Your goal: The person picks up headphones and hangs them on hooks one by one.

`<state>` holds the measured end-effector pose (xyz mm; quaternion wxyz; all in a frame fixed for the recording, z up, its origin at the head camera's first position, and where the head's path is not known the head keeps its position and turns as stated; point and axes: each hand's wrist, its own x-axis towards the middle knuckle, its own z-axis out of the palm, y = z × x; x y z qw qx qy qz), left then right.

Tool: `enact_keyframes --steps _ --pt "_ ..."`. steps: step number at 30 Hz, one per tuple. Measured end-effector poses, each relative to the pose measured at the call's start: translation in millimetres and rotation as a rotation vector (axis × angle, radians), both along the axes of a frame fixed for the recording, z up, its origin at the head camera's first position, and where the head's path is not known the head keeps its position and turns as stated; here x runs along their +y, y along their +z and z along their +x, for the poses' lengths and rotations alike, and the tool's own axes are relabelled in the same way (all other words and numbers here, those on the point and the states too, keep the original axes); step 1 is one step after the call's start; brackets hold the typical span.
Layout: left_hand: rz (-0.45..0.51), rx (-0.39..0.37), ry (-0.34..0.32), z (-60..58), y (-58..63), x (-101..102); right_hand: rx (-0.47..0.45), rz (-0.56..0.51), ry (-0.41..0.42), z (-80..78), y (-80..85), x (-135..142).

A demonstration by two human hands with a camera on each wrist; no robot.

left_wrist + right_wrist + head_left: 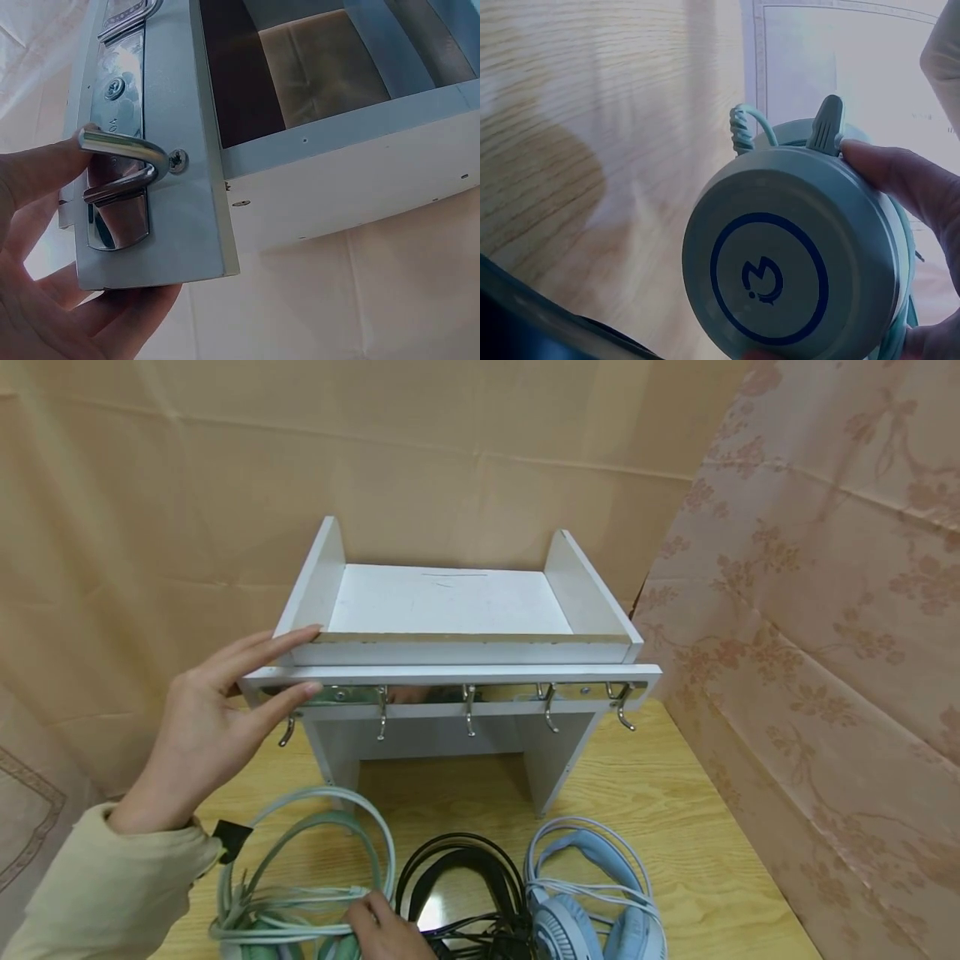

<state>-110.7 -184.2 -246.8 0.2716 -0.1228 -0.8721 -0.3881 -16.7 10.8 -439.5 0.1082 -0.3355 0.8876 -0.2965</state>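
Observation:
A small white shelf (450,597) stands on the table, with a row of metal hooks (469,714) along its front board. My left hand (202,727) grips the left end of that board, thumb on the front beside the end hook (124,146) and fingers over the edge. Below, my right hand (390,935) holds light green headphones (324,817) by one ear cup. In the right wrist view, thumb and fingers clasp the sides of this round ear cup (795,202), which bears a dark blue ring. A coiled cable is bundled around the headphones.
Black headphones (472,856) sit just right of the green pair on the wooden table (720,843). Light blue headphones (573,927) with a bundled cable lie further right. Beige cloth (480,452) hangs behind the shelf, and flowered pink cloth (825,635) hangs along the right side.

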Motion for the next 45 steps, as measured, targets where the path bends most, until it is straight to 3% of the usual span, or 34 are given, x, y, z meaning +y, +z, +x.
enact_keyframes --steps 7,13,18,27,31,34,40,45 --pt "-0.002 -0.005 0.009 0.9 0.9 0 0.175 0.001 -0.035 4.2 0.7 -1" --pt "-0.004 -0.005 0.007 0.6 1.0 0 0.263 0.028 -0.039 4.8 4.1 -1" --pt "-0.002 -0.011 0.008 0.5 1.0 0 0.326 -0.013 -0.125 2.1 4.0 -5" --pt "-0.006 -0.007 0.021 1.0 2.1 1 0.516 0.083 -0.157 2.8 8.5 -6" --pt "-0.007 -0.01 0.024 1.4 2.4 1 0.517 0.121 -0.17 3.8 11.2 -6" --pt "-0.007 -0.009 0.025 1.5 2.6 1 0.546 0.107 -0.188 2.5 11.5 -7" --pt "-0.001 -0.019 0.018 1.7 2.2 1 0.775 0.017 -0.251 -7.2 6.2 -14" --pt "0.004 -0.035 0.005 2.4 3.1 1 0.811 0.012 -0.221 -12.3 7.6 -13"
